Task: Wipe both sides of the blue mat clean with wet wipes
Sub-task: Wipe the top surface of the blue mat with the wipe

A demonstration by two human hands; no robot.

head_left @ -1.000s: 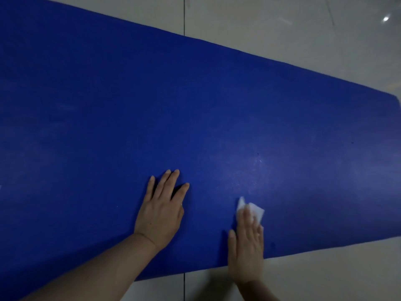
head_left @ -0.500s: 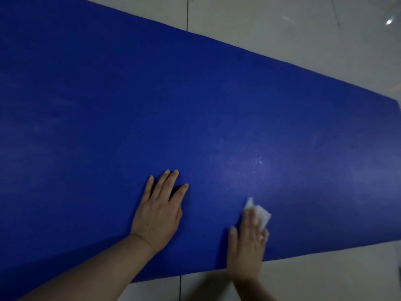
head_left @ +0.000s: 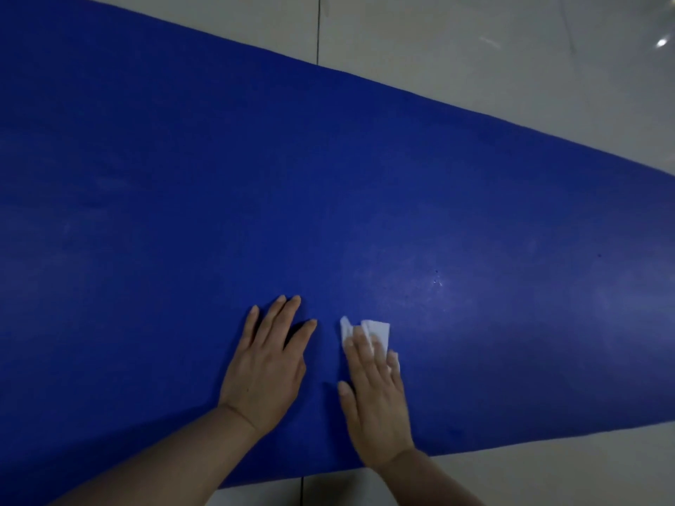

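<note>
I see a blue mat point(head_left: 255, 195) lying flat on a pale tiled floor point(head_left: 475, 49), filling most of the view from nine o'clock to three o'clock. At six o'clock the left hand point(head_left: 264, 374) rests palm-down on the mat, fingers straight and slightly spread. Just beside it, toward five o'clock, the right hand point(head_left: 376, 399) presses a white wet wipe point(head_left: 378, 328) flat against the mat, fingers straight and close together.

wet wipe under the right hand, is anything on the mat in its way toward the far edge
Nothing visible. The right hand presses the wet wipe flat on the blue mat; the mat beyond it is bare. The left hand lies beside it, apart.
</note>
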